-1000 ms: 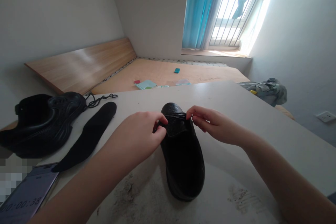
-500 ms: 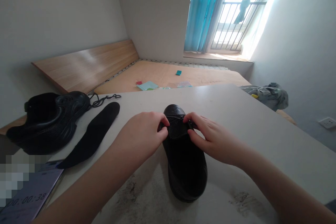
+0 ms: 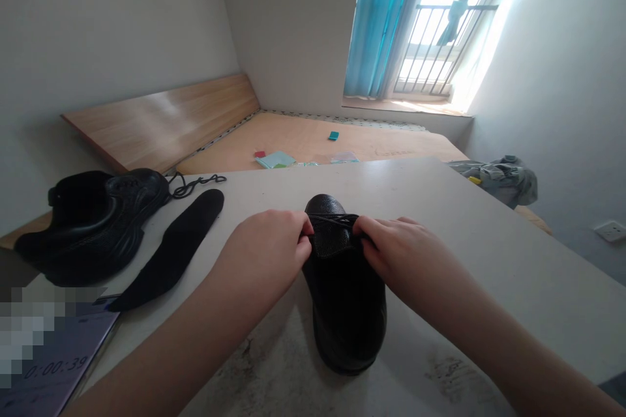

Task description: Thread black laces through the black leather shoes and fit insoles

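Current state: laces [image 3: 328,215]

Phone [image 3: 59,365]: timer reads 39; previously 38. Shoe [image 3: 349,332]: upright on the table [image 3: 415,192], between the hands; interior dark, contents unreadable. Left hand [image 3: 274,241]: pinched narrow on the laces at the shoe's left edge. Right hand [image 3: 396,241]: rolled knuckles-up since the earlier frame, at the laces' right end; cannot tell its grip. Insole [image 3: 171,251]: flat, beside the second shoe [image 3: 92,234].

Left hand [image 3: 274,241] and right hand [image 3: 403,244], both at the laces [image 3: 328,215] of this black shoe [image 3: 347,313] (black insole [image 3: 176,247] lying nearby)!
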Available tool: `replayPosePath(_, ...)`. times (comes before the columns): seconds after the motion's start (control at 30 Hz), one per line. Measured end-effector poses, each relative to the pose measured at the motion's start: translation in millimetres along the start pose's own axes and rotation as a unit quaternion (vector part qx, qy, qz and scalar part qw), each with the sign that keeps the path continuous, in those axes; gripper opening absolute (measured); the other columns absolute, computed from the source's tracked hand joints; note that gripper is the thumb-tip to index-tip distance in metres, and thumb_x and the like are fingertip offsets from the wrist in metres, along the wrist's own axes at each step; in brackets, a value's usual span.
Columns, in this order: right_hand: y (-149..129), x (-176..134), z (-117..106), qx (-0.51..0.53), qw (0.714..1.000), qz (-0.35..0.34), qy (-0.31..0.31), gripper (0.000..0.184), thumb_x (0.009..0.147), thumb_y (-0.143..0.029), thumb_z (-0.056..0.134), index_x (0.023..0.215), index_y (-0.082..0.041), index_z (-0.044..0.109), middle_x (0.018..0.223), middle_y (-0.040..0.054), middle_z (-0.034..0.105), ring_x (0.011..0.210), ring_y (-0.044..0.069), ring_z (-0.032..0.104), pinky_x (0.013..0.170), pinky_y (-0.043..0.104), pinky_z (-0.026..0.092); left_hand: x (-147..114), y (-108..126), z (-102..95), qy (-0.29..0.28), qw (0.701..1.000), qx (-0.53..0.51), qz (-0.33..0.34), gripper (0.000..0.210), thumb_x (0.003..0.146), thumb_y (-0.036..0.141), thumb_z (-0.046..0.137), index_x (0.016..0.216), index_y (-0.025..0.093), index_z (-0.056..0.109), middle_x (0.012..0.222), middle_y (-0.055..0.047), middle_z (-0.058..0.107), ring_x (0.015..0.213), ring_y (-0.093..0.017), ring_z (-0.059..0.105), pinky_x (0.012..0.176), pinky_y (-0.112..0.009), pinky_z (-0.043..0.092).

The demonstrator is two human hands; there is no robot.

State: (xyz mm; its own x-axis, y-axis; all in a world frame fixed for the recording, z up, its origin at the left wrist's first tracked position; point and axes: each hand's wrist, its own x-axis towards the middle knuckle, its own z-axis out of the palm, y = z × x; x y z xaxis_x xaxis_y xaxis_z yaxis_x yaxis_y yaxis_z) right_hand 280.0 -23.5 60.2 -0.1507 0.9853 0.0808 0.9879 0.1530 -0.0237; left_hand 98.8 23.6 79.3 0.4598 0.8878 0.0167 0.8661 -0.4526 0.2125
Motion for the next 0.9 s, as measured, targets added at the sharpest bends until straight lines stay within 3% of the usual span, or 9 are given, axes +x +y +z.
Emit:
replayPosePath(0.27, -21.7, 2.7, -9.7, -0.087, 0.995, 0.039, -0.03, 0.02, 0.081, 0.0, 0.049, 0.087, -0.018, 0.057, 0.077, 0.0056, 0.069, 0.069, 0.022, 0.066, 0.056, 0.03, 0.029, -1.0, -0.4, -0.6, 0.006, 1.0, 0.006, -0.002, 0.023, 0.085, 0.028, 0.044, 0.083, 0.025, 0.067, 0.076, -0.004, 0.07, 0.071, -0.025, 0.063, 0.058, -0.032, 0.032)
replayPosePath(0.33, -21.6, 3.8, -9.9, -0.081, 0.995, 0.044, -0.028, 0.017, 0.084, -0.004, 0.047, 0.088, -0.018, 0.057, 0.074, 0.0054, 0.069, 0.065, 0.022, 0.066, 0.051, 0.029, 0.024, -1.6, -0.1, -1.0, 0.01, 1.0, 0.007, -0.001, 0.021, 0.085, 0.028, 0.044, 0.082, 0.025, 0.065, 0.075, -0.003, 0.069, 0.07, -0.024, 0.062, 0.058, -0.032, 0.031)
replayPosePath(0.47, -10.3, 2.6, -2.3, -0.015, 0.997, 0.066, 0.024, 0.013, 0.092, -0.019, 0.043, 0.09, -0.022, 0.055, 0.069, 0.0012, 0.067, 0.058, 0.019, 0.062, 0.049, 0.028, 0.021, -3.3, 1.1, 0.6, 0.011, 1.0, 0.014, -0.004, 0.018, 0.087, 0.029, 0.043, 0.082, 0.024, 0.06, 0.071, -0.002, 0.066, 0.067, -0.024, 0.06, 0.056, -0.032, 0.03)
replayPosePath(0.6, 1.1, -0.5, 0.8, 0.1, 0.99, 0.013, 0.102, 0.008, 0.088, -0.017, 0.049, 0.087, -0.022, 0.055, 0.093, 0.0008, 0.066, 0.086, 0.019, 0.061, 0.063, 0.028, 0.036, -3.9, 1.8, 0.2, 0.064, 0.997, -0.001, 0.041, 0.013, 0.086, 0.026, 0.05, 0.078, 0.022, 0.06, 0.087, -0.004, 0.065, 0.088, -0.025, 0.058, 0.067, -0.033, 0.037)
replayPosePath(0.67, 4.7, -1.2, -5.3, 0.169, 0.971, -0.043, 0.162, 0.008, 0.087, -0.014, 0.05, 0.085, -0.021, 0.055, 0.104, 0.0013, 0.063, 0.099, 0.018, 0.056, 0.077, 0.029, 0.04, -4.2, 1.2, -3.8, 0.104, 0.992, -0.042, 0.056, 0.013, 0.086, 0.027, 0.052, 0.078, 0.021, 0.06, 0.087, -0.004, 0.064, 0.09, -0.024, 0.057, 0.07, -0.034, 0.039)
replayPosePath(0.73, 7.8, -0.7, -16.3, 0.243, 0.946, -0.076, 0.201, 0.007, 0.088, -0.015, 0.051, 0.086, -0.02, 0.055, 0.102, 0.0016, 0.061, 0.098, 0.016, 0.054, 0.082, 0.03, 0.041, -5.2, 0.2, -10.6, 0.126, 0.981, -0.136, 0.049, 0.015, 0.087, 0.032, 0.052, 0.08, 0.022, 0.059, 0.078, 0.0, 0.063, 0.078, -0.02, 0.058, 0.065, -0.031, 0.04)
replayPosePath(0.9, 8.1, 4.7, -46.7, 0.428, 0.873, -0.096, 0.215, 0.003, 0.087, -0.023, 0.057, 0.084, -0.021, 0.058, 0.096, 0.0018, 0.062, 0.098, 0.017, 0.057, 0.075, 0.028, 0.046, -11.3, -0.7, -27.3, 0.222, 0.895, -0.384, 0.053, 0.018, 0.085, 0.04, 0.06, 0.08, 0.022, 0.059, 0.077, 0.003, 0.068, 0.072, -0.013, 0.062, 0.061, -0.024, 0.046)
